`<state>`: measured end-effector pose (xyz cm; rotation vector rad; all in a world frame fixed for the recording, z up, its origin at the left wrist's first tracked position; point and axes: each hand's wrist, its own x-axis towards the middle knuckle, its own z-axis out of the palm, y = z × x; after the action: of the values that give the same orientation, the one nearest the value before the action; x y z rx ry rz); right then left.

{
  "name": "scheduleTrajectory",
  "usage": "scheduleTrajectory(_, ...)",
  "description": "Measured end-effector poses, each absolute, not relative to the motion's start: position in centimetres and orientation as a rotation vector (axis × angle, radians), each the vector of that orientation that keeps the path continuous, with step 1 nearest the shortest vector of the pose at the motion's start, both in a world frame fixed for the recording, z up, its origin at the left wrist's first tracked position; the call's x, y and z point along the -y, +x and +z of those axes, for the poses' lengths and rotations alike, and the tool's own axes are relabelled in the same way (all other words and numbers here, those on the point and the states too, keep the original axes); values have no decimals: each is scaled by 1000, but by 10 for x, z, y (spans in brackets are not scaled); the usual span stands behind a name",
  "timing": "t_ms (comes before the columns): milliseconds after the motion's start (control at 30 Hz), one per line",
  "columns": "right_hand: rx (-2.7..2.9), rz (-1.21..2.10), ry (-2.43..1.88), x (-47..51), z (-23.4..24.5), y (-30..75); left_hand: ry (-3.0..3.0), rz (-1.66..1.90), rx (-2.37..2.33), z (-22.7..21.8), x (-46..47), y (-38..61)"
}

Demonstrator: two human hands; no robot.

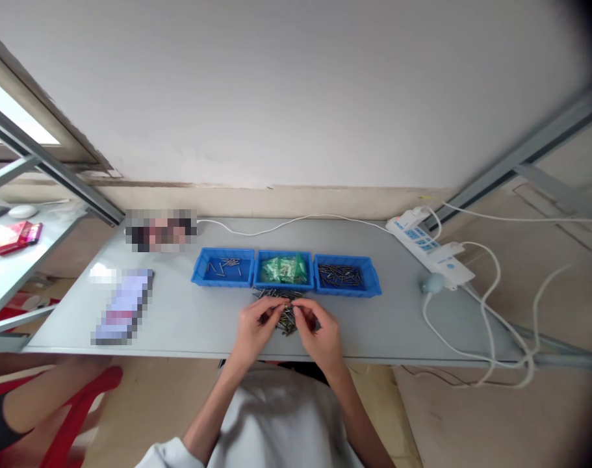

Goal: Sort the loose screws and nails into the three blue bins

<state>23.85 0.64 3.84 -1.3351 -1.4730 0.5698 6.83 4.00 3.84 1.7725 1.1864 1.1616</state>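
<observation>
My left hand [255, 326] and my right hand [323, 333] meet fingertip to fingertip near the front of the table. Both are closed in a pinch, and whatever tiny thing sits between the fingertips is too small to name. Beneath them lies a loose heap of thin metal pins or screws [288, 322], partly covered by the fingers. Just behind stand three blue bins in a row. A few slender metal pieces lie in the left bin [218, 282]. Green-tinted plastic packets fill the middle bin [282, 285]. Many darker pins are in the right bin [371, 286].
A phone-like blurred object [124, 305] lies on the grey table [188, 325] at left, with another pixelated item [161, 233] behind it. At right are a white power strip [427, 250] and looping cables. Another person's leg [42, 396] shows by a red chair [76, 416].
</observation>
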Motion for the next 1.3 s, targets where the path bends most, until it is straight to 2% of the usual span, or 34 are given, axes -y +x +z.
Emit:
scheduleTrajectory(400,1620,422,-1306,-9,50,233,1774,1105,-1161,38,-38,68)
scheduleTrajectory(600,1235,-41,-1555,-34,90,281,1572,1148,-1322,43,-37,69)
scheduleTrajectory(733,1200,-209,-1702,-37,90,310,1503,1166,-1360,45,-37,69)
scheduleTrajectory(967,1739,367,-1558,-6,34,285,1494,1159,-1368,47,-37,70)
scheduleTrajectory(1300,1836,444,-1569,-10,28,279,1534,1133,-1363,47,-39,70)
